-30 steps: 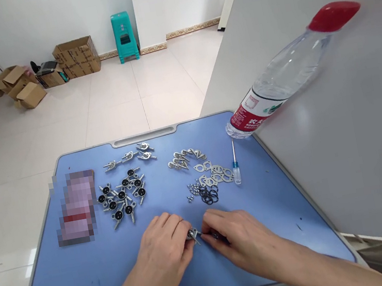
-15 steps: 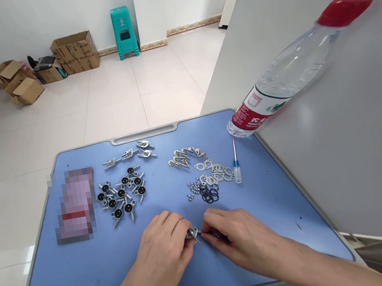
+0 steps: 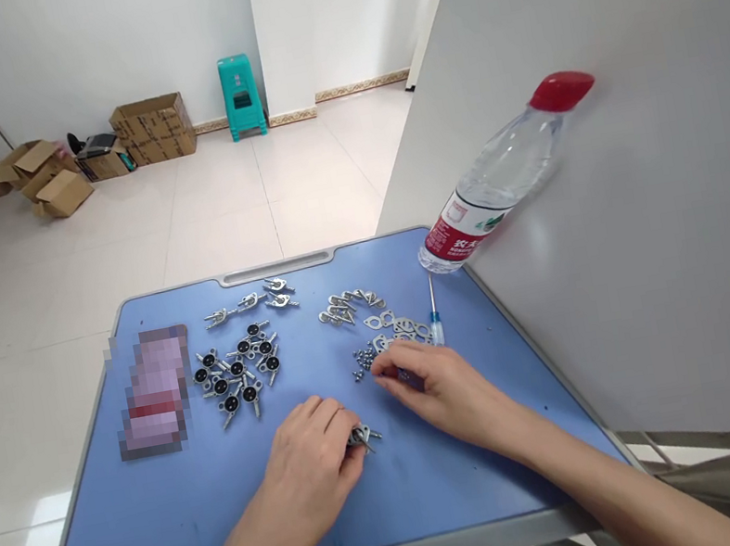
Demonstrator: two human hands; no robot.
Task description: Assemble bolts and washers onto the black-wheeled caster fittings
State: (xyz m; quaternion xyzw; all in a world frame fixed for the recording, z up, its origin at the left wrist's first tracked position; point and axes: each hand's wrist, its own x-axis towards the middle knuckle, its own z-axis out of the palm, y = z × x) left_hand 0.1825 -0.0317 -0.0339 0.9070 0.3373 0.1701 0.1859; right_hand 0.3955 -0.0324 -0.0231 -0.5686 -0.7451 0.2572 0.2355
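Observation:
My left hand (image 3: 316, 456) is closed around a small metal fitting (image 3: 360, 436) with a flange and thin stems, just above the table's near middle. My right hand (image 3: 427, 384) reaches to the small parts at right of centre. Its thumb and forefinger are curled together at the edge of a cluster of tiny silver screws (image 3: 362, 361); whatever is between the fingertips is too small to make out. Black rubber rings lie mostly hidden under this hand. Thin metal flange plates (image 3: 409, 325) spread just beyond it.
Fittings with black discs (image 3: 237, 369) lie left of centre, with several metal fittings (image 3: 250, 302) behind. Pointed metal pieces (image 3: 349, 302) sit further right. A screwdriver (image 3: 436, 322) and a water bottle (image 3: 468, 217) stand along the right edge. A blurred-out purple item (image 3: 157, 385) lies left.
My right hand has left the fitting and moved up and away to the screws and rings. The left hand keeps its hold. The whole view has shifted slightly.

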